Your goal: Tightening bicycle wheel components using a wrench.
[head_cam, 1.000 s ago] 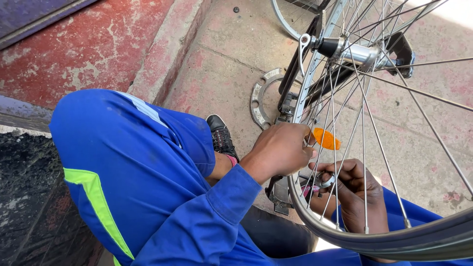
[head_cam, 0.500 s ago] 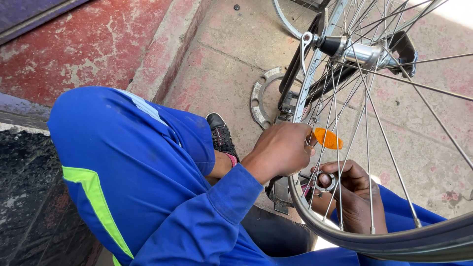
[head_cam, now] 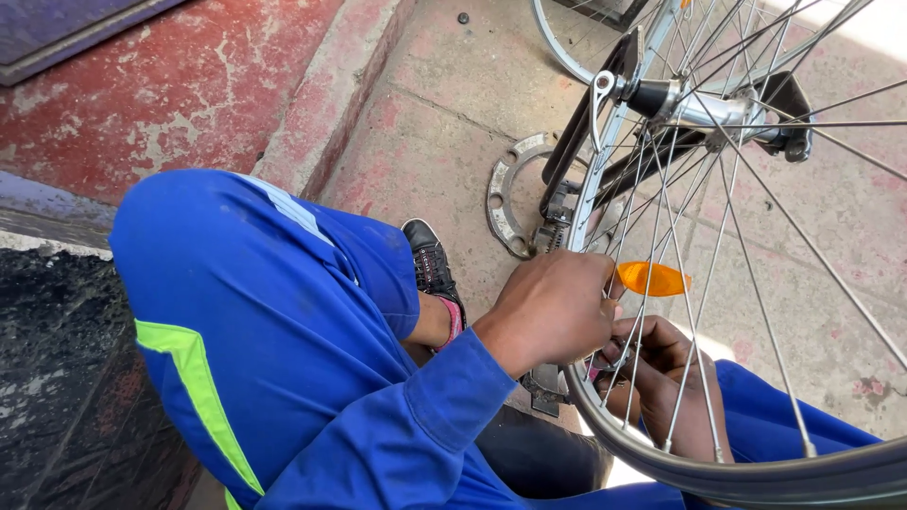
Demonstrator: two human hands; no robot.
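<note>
A bicycle wheel (head_cam: 756, 477) with silver spokes and a metal rim fills the right side, its hub (head_cam: 704, 109) at the top. An orange reflector (head_cam: 652, 280) is clipped among the spokes. My left hand (head_cam: 553, 307) is closed on the spokes just left of the reflector, fingers pinched together. My right hand (head_cam: 671, 387) sits behind the spokes near the rim, fingers curled around a small metal part that I cannot make out clearly. Both sleeves and my raised knee (head_cam: 246, 312) are in blue workwear with a yellow-green stripe.
A round metal ring with holes (head_cam: 505, 198) lies on the concrete under the bike frame. A black shoe (head_cam: 430, 264) rests beside my knee. A red-painted step (head_cam: 189, 85) runs along the left.
Both hands stay at the same spot on the spokes; the view has shifted slightly, and the fingers have barely moved.
</note>
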